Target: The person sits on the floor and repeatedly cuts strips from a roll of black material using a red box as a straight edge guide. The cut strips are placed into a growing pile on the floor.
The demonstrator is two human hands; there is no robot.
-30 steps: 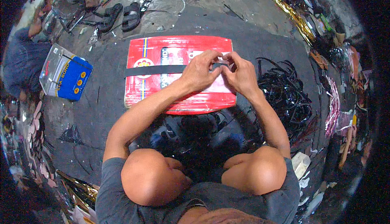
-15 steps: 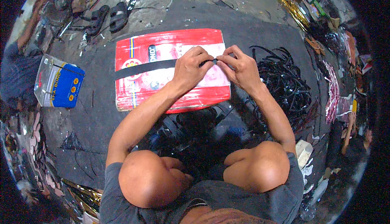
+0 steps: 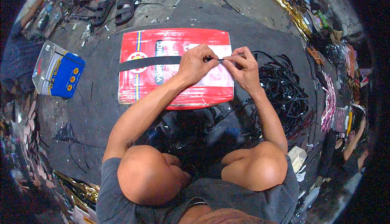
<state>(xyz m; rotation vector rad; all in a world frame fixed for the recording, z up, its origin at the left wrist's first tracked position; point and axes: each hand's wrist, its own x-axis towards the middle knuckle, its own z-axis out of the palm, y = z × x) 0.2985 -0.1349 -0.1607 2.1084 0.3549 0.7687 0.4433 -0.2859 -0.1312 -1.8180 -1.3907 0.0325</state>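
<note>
In front of me lies a red rectangular box [image 3: 174, 100] with a blue-and-yellow stripe and a white-and-pink patch on its top. A flat black strip [image 3: 150, 62] stretches across it from the left edge to my fingers. My left hand [image 3: 197, 63] pinches the strip over the right half of the box, its fingertips and thumb pressed together. Close beside it, my right hand [image 3: 244, 67] pinches the narrow, rolled or folded end of that strip. Only a short dark length shows between the two sets of fingertips; the rest there is hidden by my fingers.
A tangled heap of shiny black strips [image 3: 282, 88] lies right of the box. On the left stands a blue-and-white tub [image 3: 67, 76]. Black sandals [image 3: 124, 11] lie at the far left, pink strands [image 3: 328, 102] at the right. Another person's arm [image 3: 355, 138] shows at the right rim.
The view has shifted slightly, so the box sits a little further right. Both hands keep their pinch on the black strip, with a slightly wider gap between their fingertips.
</note>
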